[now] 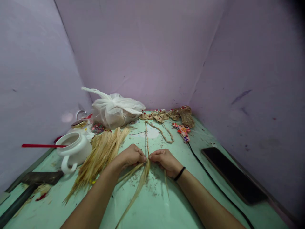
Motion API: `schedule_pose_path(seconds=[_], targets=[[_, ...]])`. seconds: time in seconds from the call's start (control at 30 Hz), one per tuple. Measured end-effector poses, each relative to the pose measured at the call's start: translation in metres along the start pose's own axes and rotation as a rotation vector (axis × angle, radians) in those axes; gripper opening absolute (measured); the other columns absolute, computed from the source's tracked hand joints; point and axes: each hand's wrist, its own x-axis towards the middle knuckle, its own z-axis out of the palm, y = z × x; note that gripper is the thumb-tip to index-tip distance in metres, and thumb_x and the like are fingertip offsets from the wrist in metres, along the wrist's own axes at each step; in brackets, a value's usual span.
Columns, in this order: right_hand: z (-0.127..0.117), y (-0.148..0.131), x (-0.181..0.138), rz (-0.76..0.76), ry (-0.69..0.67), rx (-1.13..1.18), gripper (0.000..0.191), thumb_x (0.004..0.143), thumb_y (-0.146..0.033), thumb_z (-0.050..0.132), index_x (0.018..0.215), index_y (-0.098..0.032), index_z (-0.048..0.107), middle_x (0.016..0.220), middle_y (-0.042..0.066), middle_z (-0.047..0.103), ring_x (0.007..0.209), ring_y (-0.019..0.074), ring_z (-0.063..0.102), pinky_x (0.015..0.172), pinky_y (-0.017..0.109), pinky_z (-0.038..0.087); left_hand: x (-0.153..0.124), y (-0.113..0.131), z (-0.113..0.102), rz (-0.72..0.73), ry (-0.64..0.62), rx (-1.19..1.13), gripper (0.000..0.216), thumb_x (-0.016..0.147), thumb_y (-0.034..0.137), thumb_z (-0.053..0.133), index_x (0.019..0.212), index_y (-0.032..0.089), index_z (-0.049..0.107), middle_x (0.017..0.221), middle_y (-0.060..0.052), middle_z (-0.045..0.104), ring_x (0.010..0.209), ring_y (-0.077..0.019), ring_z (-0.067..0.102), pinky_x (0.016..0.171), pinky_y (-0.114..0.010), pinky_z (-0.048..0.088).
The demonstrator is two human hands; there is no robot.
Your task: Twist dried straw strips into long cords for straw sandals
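Note:
A thin braided cord [146, 138] of dry straw-coloured fibre runs away from my fingers, bends near the back of the table and loops down to the right. At its near end, loose fibre strips [140, 183] fan out towards me. My left hand [132, 155] pinches strips on the left side of the braid's end. From the other side my right hand [165, 160], with a black band at the wrist, pinches strips at the same point; one strip hangs below it. The fingertips almost meet there. A bundle of dry strips [105, 149] lies left of my left hand.
On the left stand a white pot [75, 149] with a red stick [43, 145] across it and a dark-headed hammer-like tool [40, 178]. Behind are a tied white plastic bag [116, 109] and woven pieces [162, 116]. Right: a patterned glue gun [182, 130], its cord [209, 173], a phone [234, 175].

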Motion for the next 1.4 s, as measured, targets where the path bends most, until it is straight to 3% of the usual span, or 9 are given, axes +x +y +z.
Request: schedule_pose_path(seconds=[0.17,0.3,0.43,0.53,0.8,0.93,1.17,1.27,1.4], targets=[[-0.001,-0.001,-0.001,0.014,-0.015,0.025,0.008,0.053,-0.011,0.053,0.055,-0.010,0.061,0.040,-0.005,0.046,0.033,0.0023,0.026,0.035,0.020,0.011,-0.004,0.009,-0.007,0.150,0.264,0.043,0.023,0.050,0.023,0.059,0.068,0.010,0.065,0.054,0.001,0.053,0.051,-0.0079,0.042,0.051,-0.020,0.033],[-0.003,-0.001,0.000,0.013,-0.038,0.035,0.006,0.053,-0.012,0.054,0.054,-0.011,0.059,0.038,-0.006,0.043,0.031,0.0019,0.023,0.034,0.021,0.008,-0.012,0.015,-0.008,0.159,0.115,0.164,0.018,0.052,0.027,0.058,0.055,0.010,0.063,0.047,0.002,0.048,0.048,-0.0074,0.038,0.048,-0.020,0.030],[-0.003,0.000,0.001,0.010,-0.040,0.032,0.006,0.054,-0.014,0.054,0.056,-0.011,0.060,0.038,-0.006,0.043,0.030,0.0019,0.023,0.033,0.021,0.008,-0.010,0.009,-0.005,0.092,0.073,0.247,0.020,0.051,0.028,0.059,0.057,0.010,0.064,0.046,0.003,0.046,0.046,-0.0073,0.036,0.046,-0.020,0.028],[-0.002,-0.001,0.000,0.004,-0.041,0.045,0.007,0.054,-0.013,0.055,0.057,-0.010,0.060,0.039,-0.006,0.044,0.030,0.0018,0.024,0.033,0.020,0.009,-0.010,0.009,-0.001,0.096,0.066,0.197,0.021,0.051,0.027,0.060,0.061,0.009,0.064,0.047,0.003,0.047,0.047,-0.0070,0.036,0.047,-0.020,0.027],[-0.001,0.000,0.000,0.008,-0.025,0.075,0.006,0.052,-0.012,0.056,0.054,-0.010,0.061,0.039,-0.003,0.049,0.034,0.0034,0.030,0.036,0.020,0.016,-0.017,0.020,0.008,-0.054,-0.003,0.093,0.016,0.050,0.022,0.056,0.041,0.013,0.048,0.032,0.005,0.033,0.034,-0.0045,0.024,0.038,-0.021,0.016],[-0.002,0.001,0.000,-0.013,-0.041,0.062,0.005,0.053,-0.013,0.057,0.054,-0.010,0.061,0.041,-0.003,0.050,0.034,0.0030,0.030,0.036,0.020,0.015,-0.011,0.012,0.002,-0.103,-0.055,0.008,0.022,0.054,0.031,0.057,0.043,0.015,0.046,0.030,0.006,0.029,0.030,-0.0044,0.021,0.035,-0.021,0.011],[-0.001,-0.005,-0.005,-0.023,-0.056,0.062,0.007,0.055,-0.010,0.054,0.052,-0.009,0.060,0.044,-0.001,0.053,0.034,0.0019,0.028,0.036,0.019,0.013,-0.008,0.005,-0.003,-0.027,-0.192,-0.076,0.024,0.058,0.035,0.054,0.057,0.011,0.058,0.046,0.000,0.050,0.033,-0.0035,0.028,0.035,-0.019,0.012],[-0.002,-0.005,-0.005,-0.014,-0.062,0.032,0.008,0.056,-0.011,0.053,0.054,-0.009,0.061,0.045,-0.001,0.054,0.033,0.0021,0.026,0.035,0.020,0.012,-0.008,0.006,-0.004,-0.056,-0.197,-0.079,0.023,0.056,0.034,0.055,0.062,0.012,0.059,0.047,0.001,0.051,0.033,-0.0039,0.029,0.035,-0.019,0.013],[-0.005,-0.005,-0.004,-0.026,-0.091,0.024,0.009,0.056,-0.013,0.053,0.055,-0.010,0.061,0.046,-0.001,0.054,0.033,0.0022,0.025,0.034,0.020,0.010,-0.008,0.010,0.000,-0.070,-0.070,-0.104,0.015,0.050,0.024,0.057,0.060,0.013,0.056,0.041,0.005,0.044,0.034,-0.0038,0.030,0.036,-0.019,0.017]])
